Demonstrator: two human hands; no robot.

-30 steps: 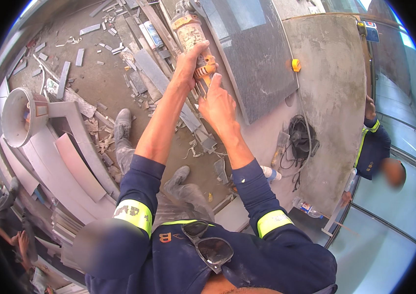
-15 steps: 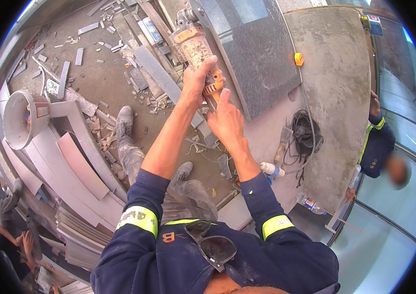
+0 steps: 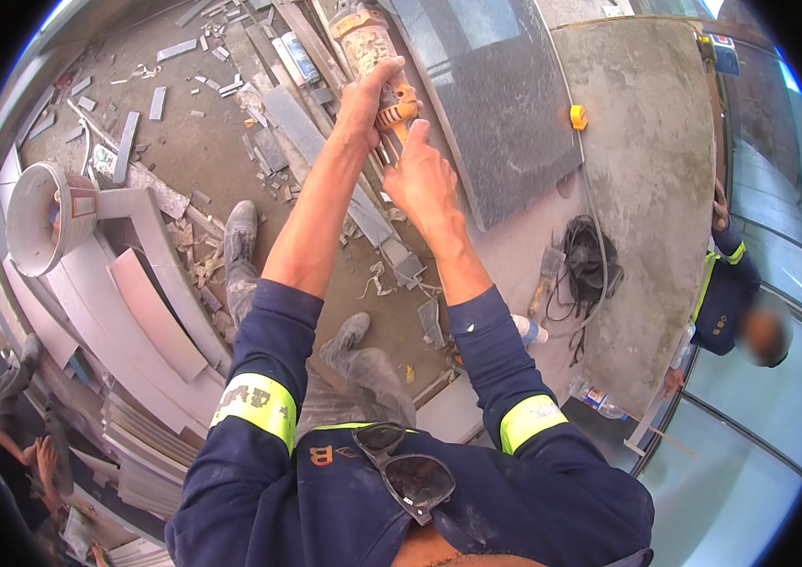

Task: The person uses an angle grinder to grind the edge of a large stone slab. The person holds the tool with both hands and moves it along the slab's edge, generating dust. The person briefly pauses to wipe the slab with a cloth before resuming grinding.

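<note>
We had the power tool (image 3: 366, 49) out ahead of us at the upper middle of the view, over the littered floor (image 3: 216, 156) and just left of the dark grey slab (image 3: 500, 123). Its front end ran up toward the picture's edge, so we could not tell what was fitted there.

The fingers of our left hand (image 3: 363, 106) were closed around the casing near its rear. Those of our right hand (image 3: 422, 180) were bent in at the narrow tail, one digit lying straight along the orange rear part. Some of the fingertips were hidden, so we could not judge how hard they pressed.

We took the tool to be stiff and fairly heavy, with much of its weight probably toward the front, likely to dip if held by the tail alone. Its casing looked caked with dust, which might have made bare skin slip. The thick barrel seemed the best place for the left hand to bear the load, with the right steadying the rear. The slab beside it looked hard and perhaps brittle at its edges, so we judged a knock there worth avoiding.
</note>
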